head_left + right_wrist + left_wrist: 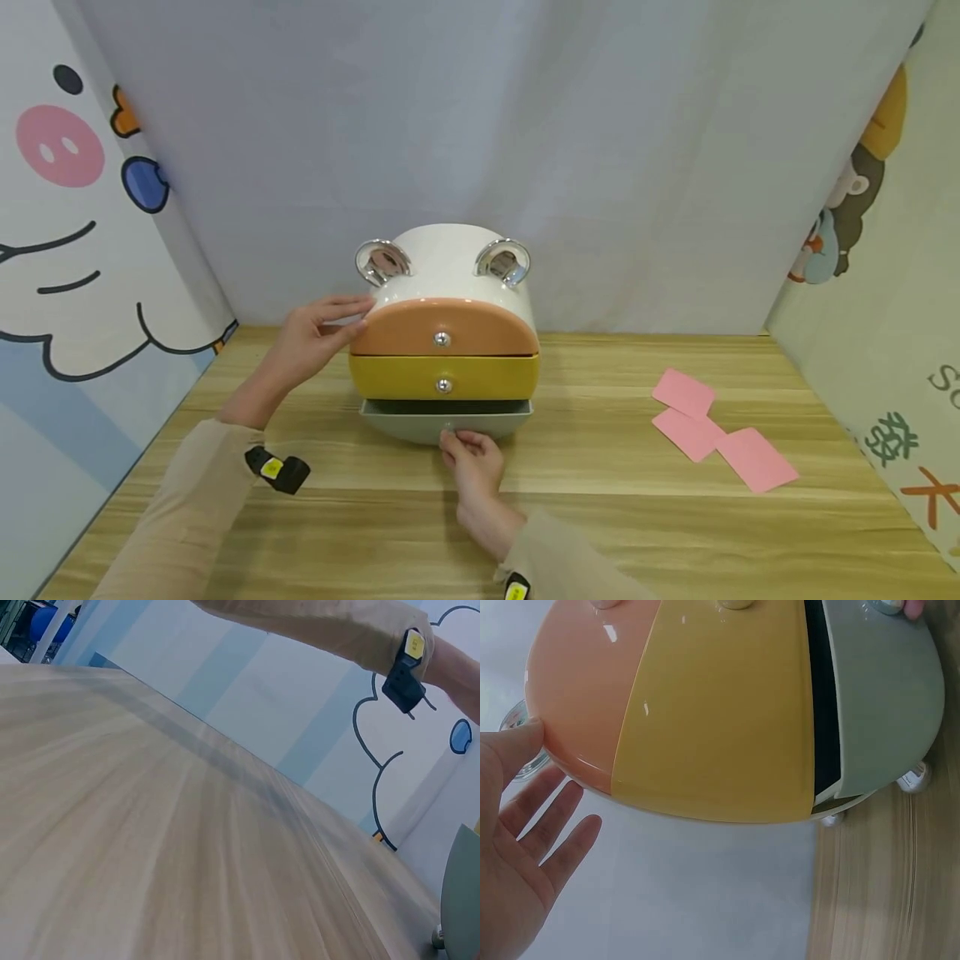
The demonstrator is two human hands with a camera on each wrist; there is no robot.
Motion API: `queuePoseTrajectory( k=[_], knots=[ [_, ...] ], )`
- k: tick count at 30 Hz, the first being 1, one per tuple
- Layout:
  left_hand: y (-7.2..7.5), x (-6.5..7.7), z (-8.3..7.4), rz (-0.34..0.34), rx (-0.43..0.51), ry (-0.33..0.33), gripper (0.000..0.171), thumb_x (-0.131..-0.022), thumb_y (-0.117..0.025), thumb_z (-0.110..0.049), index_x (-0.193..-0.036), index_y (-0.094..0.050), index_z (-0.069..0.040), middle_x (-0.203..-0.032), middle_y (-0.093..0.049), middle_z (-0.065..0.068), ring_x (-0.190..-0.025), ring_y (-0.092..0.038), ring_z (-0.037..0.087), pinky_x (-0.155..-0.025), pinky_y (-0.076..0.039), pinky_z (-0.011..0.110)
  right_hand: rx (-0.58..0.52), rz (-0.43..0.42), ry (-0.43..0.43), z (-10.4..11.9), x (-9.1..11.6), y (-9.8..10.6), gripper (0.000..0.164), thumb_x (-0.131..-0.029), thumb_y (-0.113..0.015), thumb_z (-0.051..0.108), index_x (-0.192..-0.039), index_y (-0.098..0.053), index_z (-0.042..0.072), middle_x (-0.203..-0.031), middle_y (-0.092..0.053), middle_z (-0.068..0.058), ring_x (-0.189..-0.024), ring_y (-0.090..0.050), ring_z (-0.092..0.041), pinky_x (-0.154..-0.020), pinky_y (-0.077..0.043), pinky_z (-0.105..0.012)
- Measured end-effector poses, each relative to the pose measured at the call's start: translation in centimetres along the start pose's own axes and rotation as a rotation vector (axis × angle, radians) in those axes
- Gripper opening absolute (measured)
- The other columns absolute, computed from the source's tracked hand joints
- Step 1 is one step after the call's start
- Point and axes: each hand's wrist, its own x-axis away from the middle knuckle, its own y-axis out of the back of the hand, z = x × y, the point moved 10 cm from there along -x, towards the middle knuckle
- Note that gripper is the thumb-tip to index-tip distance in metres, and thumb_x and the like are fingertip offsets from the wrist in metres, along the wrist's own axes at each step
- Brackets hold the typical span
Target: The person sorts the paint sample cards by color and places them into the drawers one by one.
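Note:
A small rounded drawer box with a white shell and two shiny ear-like rings stands on the table. Its top drawer is orange and its middle drawer yellow, each with a silver knob, and both are closed. The grey-green bottom drawer is pulled out a little, leaving a dark gap above its front. My right hand pinches that drawer's knob. With fingers extended, my left hand rests at the box's upper left side; in the left wrist view its thumb touches the orange drawer's edge.
Several pink paper squares lie on the wooden table to the right, some overlapping. A pale cloth backdrop hangs behind the box. Panels with cartoon prints flank the table on the left and right.

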Motion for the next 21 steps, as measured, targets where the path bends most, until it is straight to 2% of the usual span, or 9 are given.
queuePoseTrajectory(
  k=[7,13,16,21],
  knots=[
    [0.0,0.0,-0.1,-0.005,0.011,-0.007,0.032,-0.088,-0.059,-0.006,-0.119,-0.059,0.001,-0.123,-0.054,0.016,-0.111,-0.051,0.029,-0.075,-0.047,0.007,0.020,0.023,0.018,-0.3,1.1,0.8,0.020,-0.074,-0.071,-0.001,-0.085,-0.056,-0.004,-0.074,-0.058,-0.002,-0.067,-0.058,-0.009,-0.071,-0.056,-0.027],
    [0.0,0.0,0.0,-0.007,0.020,-0.012,0.031,-0.087,-0.059,-0.005,-0.118,-0.060,0.001,-0.123,-0.055,0.016,-0.111,-0.051,0.029,-0.075,-0.048,0.007,-0.007,0.048,-0.039,-0.5,2.0,1.4,0.021,-0.075,-0.070,-0.003,-0.090,-0.055,-0.006,-0.076,-0.058,-0.003,-0.067,-0.060,-0.010,-0.072,-0.056,-0.026],
    [0.0,0.0,0.0,-0.005,0.016,-0.009,0.031,-0.088,-0.059,-0.006,-0.118,-0.059,0.001,-0.123,-0.055,0.016,-0.111,-0.051,0.029,-0.075,-0.048,0.007,-0.011,0.066,-0.068,-1.5,1.7,1.9,0.025,-0.073,-0.073,0.001,-0.090,-0.055,-0.004,-0.076,-0.059,-0.002,-0.069,-0.061,-0.011,-0.072,-0.056,-0.026],
    [0.0,0.0,0.0,-0.003,0.006,-0.004,0.032,-0.088,-0.059,-0.007,-0.119,-0.059,0.001,-0.124,-0.054,0.016,-0.112,-0.050,0.029,-0.075,-0.047,0.006,0.007,0.094,-0.057,-1.6,2.2,2.3,0.023,-0.072,-0.074,0.003,-0.087,-0.056,0.000,-0.073,-0.060,0.000,-0.067,-0.062,-0.009,-0.068,-0.055,-0.021]
  ],
)
